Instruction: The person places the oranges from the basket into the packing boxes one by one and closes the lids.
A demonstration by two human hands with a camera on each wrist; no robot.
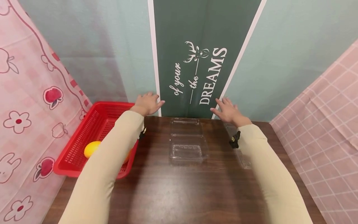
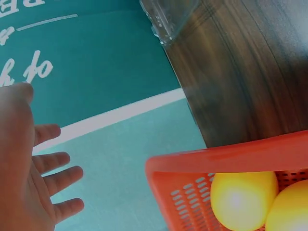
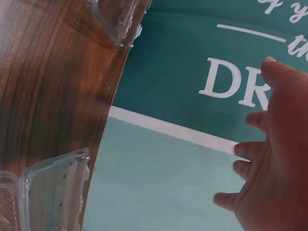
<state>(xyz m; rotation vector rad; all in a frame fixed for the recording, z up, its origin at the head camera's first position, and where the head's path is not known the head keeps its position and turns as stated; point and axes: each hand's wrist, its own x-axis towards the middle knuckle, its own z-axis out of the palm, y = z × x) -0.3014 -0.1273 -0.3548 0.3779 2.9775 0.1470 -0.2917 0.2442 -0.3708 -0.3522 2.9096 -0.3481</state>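
Observation:
In the head view my left hand [image 1: 147, 103] is raised beyond the far corner of a red plastic basket [image 1: 65, 172], fingers spread and holding nothing. My right hand [image 1: 228, 112] hovers above the table's far right part, also spread and without anything in it. Between the hands, a clear plastic clamshell box [image 1: 186, 152] lies with its lid folded back. A second clear box [image 1: 244, 158] lies under the right forearm, which partly hides it. Yellow, smooth round fruits, one [image 2: 243, 199] near the wall, show inside the basket in the left wrist view; my left sleeve covers part of the basket.
The brown wooden table [image 1: 173, 199] ends at a green cloth backdrop [image 1: 179, 18] with white lettering. Pink patterned cloth [image 1: 25, 93] borders the left side, and pink checked cloth [image 1: 330, 124] borders the right.

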